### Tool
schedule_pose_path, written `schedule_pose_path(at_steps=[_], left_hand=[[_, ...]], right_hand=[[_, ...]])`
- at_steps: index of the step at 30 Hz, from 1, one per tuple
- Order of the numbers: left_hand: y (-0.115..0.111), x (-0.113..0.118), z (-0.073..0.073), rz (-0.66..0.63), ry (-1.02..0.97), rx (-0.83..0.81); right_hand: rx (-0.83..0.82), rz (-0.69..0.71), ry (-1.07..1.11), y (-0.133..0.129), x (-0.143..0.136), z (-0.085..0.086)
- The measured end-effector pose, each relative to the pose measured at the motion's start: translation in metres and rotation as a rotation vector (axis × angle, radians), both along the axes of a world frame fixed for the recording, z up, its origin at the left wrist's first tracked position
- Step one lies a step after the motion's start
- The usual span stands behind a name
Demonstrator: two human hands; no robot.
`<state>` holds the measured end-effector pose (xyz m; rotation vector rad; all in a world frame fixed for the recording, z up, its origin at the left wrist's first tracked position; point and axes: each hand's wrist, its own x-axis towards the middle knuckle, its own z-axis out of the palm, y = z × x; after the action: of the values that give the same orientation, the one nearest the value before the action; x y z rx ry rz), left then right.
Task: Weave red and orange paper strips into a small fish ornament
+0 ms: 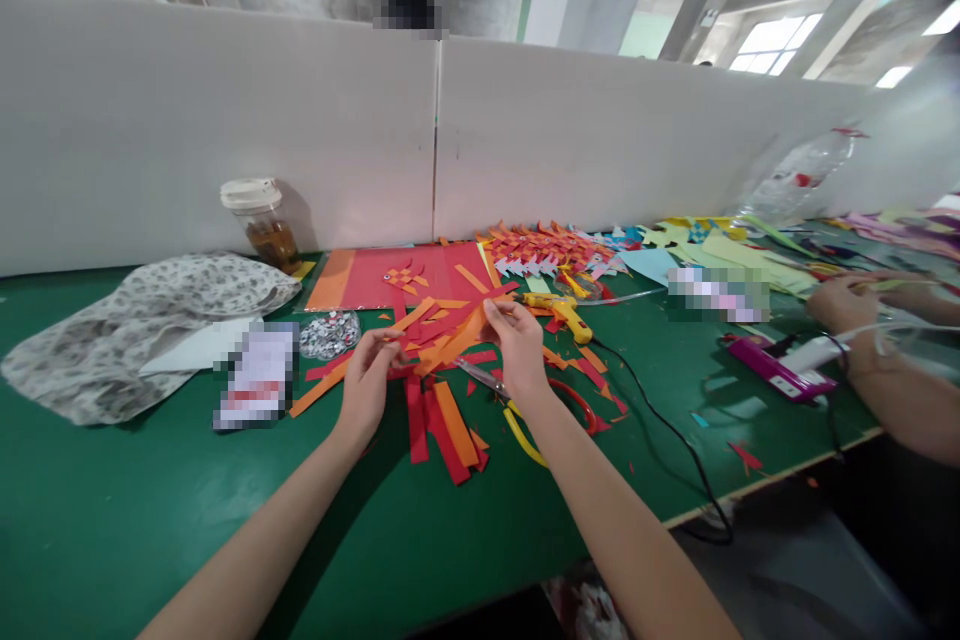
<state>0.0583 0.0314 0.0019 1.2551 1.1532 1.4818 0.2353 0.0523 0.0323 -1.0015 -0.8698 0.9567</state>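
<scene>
My right hand [519,345] pinches an orange paper strip [457,340] above a loose pile of red and orange strips. Opposite it, my left hand [367,375] has its fingertips pressed together at the pile's left side; what lies between them is too small to make out. Scissors [525,432] with a yellow and a red handle lie partly under my right hand and wrist. More red strips [417,420] spread toward me. Just behind my hands, a small woven paper fish [405,277] rests on a red and orange sheet stack [352,280].
A yellow glue gun [566,315] trails a black cord. Many woven fish [551,250] lie behind it. Left are a bag of silvery pieces [330,333], a patterned cloth [135,330] and a lidded cup [259,220]. At right, a co-worker's hands [847,310] are near a purple device [780,368].
</scene>
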Motion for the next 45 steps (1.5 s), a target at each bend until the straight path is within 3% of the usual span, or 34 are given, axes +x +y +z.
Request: schedule_pose_path(at_steps=[3,6,8,12,14,17,19,22,24,27,29,32,34,41,45], left_hand=[[0.006,-0.006,-0.001,0.104,0.041,0.040],[0.013,-0.014,-0.001,0.202,0.035,0.085],[0.017,-0.019,-0.001,0.242,0.037,0.093],[0.023,-0.031,-0.002,0.286,0.257,0.099],[0.024,-0.036,-0.002,0.270,0.534,0.175],[0.025,-0.038,-0.004,0.243,0.871,0.302],[0.023,-0.035,-0.004,0.192,0.951,0.336],[0.018,-0.026,-0.005,0.076,0.997,0.380],[0.012,-0.019,-0.006,-0.006,1.028,0.405],[0.005,-0.013,-0.008,-0.028,1.053,0.387],[0.003,-0.011,-0.009,-0.032,1.058,0.363],[0.004,-0.011,-0.010,-0.033,1.036,0.348],[0.006,-0.011,-0.009,-0.030,1.007,0.340],[0.009,-0.008,-0.003,-0.053,0.687,0.262],[0.006,-0.005,0.002,-0.069,0.444,0.199]], right_hand=[[-0.049,0.311,-0.223,-0.005,-0.001,0.001],[-0.056,0.618,-0.598,-0.012,-0.005,-0.003],[-0.027,0.630,-0.817,-0.016,-0.009,-0.007],[0.017,0.402,-1.031,-0.017,-0.013,-0.012],[0.034,0.335,-1.013,-0.017,-0.013,-0.010],[0.044,0.478,-0.785,-0.019,-0.012,-0.003],[0.026,0.616,-0.543,-0.022,-0.009,0.004],[0.029,0.619,-0.278,-0.024,-0.003,0.012],[0.032,0.599,-0.261,-0.024,-0.001,0.013],[0.037,0.647,-0.509,-0.022,-0.003,0.006],[0.072,0.598,-0.794,-0.020,-0.007,-0.002],[0.128,0.322,-1.187,-0.018,-0.012,-0.010],[0.136,0.168,-1.313,-0.017,-0.013,-0.012],[0.099,-0.057,-1.331,-0.015,-0.007,-0.010],[0.079,-0.013,-1.109,-0.012,-0.008,-0.013]])
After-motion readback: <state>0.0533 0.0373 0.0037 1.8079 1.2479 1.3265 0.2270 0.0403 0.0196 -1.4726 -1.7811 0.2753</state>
